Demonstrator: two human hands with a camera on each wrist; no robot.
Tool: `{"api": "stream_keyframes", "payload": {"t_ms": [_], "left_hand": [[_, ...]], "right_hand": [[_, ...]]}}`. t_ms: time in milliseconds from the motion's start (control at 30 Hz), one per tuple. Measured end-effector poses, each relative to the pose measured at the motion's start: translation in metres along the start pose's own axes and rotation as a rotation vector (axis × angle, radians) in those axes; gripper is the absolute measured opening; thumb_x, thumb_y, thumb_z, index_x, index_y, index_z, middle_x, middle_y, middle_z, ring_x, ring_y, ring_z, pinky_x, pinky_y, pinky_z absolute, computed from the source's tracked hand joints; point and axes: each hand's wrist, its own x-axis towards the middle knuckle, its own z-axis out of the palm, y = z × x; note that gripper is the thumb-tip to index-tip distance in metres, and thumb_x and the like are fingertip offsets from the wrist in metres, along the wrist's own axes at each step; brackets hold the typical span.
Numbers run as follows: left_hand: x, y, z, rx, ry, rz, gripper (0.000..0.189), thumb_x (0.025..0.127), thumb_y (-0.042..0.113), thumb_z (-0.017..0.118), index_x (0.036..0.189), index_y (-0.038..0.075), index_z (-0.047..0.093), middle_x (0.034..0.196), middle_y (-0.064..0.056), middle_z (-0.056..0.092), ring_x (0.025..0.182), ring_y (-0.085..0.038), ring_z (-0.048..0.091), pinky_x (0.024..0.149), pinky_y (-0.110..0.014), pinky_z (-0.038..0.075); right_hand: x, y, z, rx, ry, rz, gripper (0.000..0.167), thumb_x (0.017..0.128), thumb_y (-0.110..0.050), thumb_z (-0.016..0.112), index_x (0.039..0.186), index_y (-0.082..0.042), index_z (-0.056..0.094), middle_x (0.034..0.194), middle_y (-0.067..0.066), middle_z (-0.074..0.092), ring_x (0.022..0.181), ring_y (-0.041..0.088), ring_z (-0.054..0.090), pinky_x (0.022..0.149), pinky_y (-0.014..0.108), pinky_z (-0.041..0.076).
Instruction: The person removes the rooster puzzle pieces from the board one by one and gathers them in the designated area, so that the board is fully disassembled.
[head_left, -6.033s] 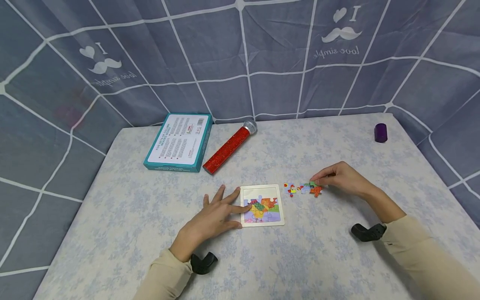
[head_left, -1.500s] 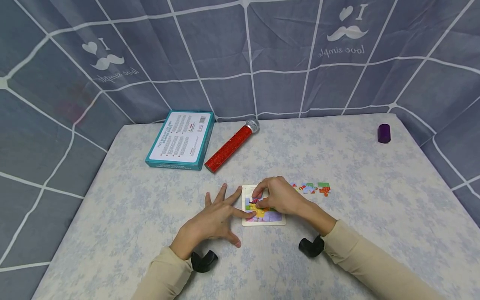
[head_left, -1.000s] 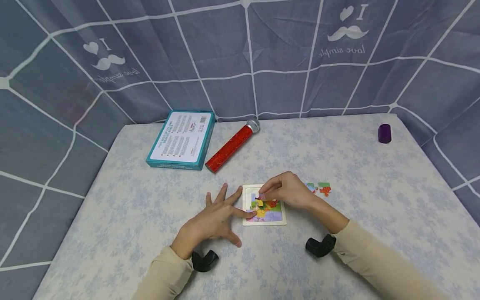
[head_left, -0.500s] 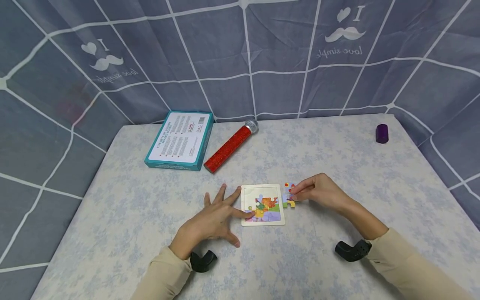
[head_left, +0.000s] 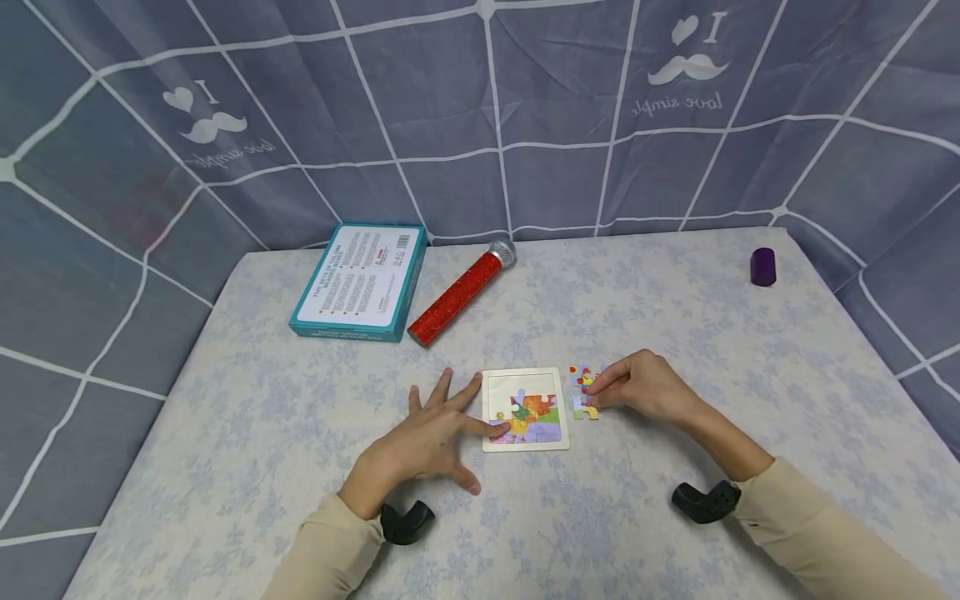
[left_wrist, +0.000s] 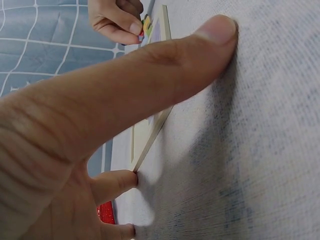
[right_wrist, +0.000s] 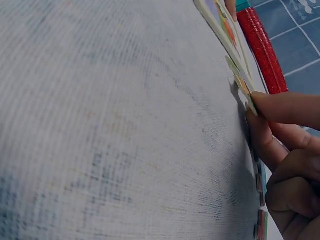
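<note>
In the head view a small square jigsaw puzzle board [head_left: 521,375] with a pale rim lies on the table, its lower part filled with colourful pieces and its upper and left parts bare. My left hand [head_left: 423,437] rests spread at its left side, index finger near the top left corner and another finger over the picture. Just right of the board, my right hand [head_left: 648,387] pinches a puzzle piece [right_wrist: 242,85] between thumb and finger, close above the cloth. A second puzzle piece [head_left: 581,375] lies behind it. More pieces [right_wrist: 261,225] show edge-on in the right wrist view; the hand hides them from the head view.
A teal-edged box [head_left: 360,279] lies at the back left, and a red glittery microphone [head_left: 457,296] sits beside it. Far right is a small purple cylinder [head_left: 762,267]. Patterned cloth covers the table [head_left: 600,525]; grey-blue curtains [head_left: 420,100] hang behind.
My right hand was over the board; it has lifted a piece out of the left part and carried it right, off the board. My left hand has stayed nearly still.
</note>
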Motion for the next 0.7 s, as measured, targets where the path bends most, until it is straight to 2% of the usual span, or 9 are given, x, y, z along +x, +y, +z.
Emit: {"api": "stream_keyframes", "payload": {"t_ms": [400,700], "left_hand": [[0.0014,-0.0009,0.0014,-0.003,0.006,0.008,0.078,0.056,0.032,0.096,0.129,0.032,0.066,0.162,-0.015,0.018,0.145,-0.051,-0.006,0.096,-0.083,-0.002],[0.0005,-0.0008,0.0016,-0.018,0.011,0.011,0.078,0.056,0.031,0.096,0.129,0.031,0.067,0.162,-0.015,0.018,0.145,-0.051,-0.007,0.096,-0.083,-0.003]], "right_hand": [[-0.0005,-0.0045,0.0021,-0.085,0.037,-0.057,0.008,0.076,-0.012,0.083,0.082,-0.012,0.079,0.082,-0.001,0.074,0.078,0.013,0.059,0.069,0.032,0.044],[-0.0002,-0.0043,0.003,-0.074,0.044,-0.067,0.008,0.075,-0.01,0.083,0.082,-0.01,0.079,0.076,-0.002,0.073,0.075,0.013,0.059,0.068,0.032,0.043]]}}
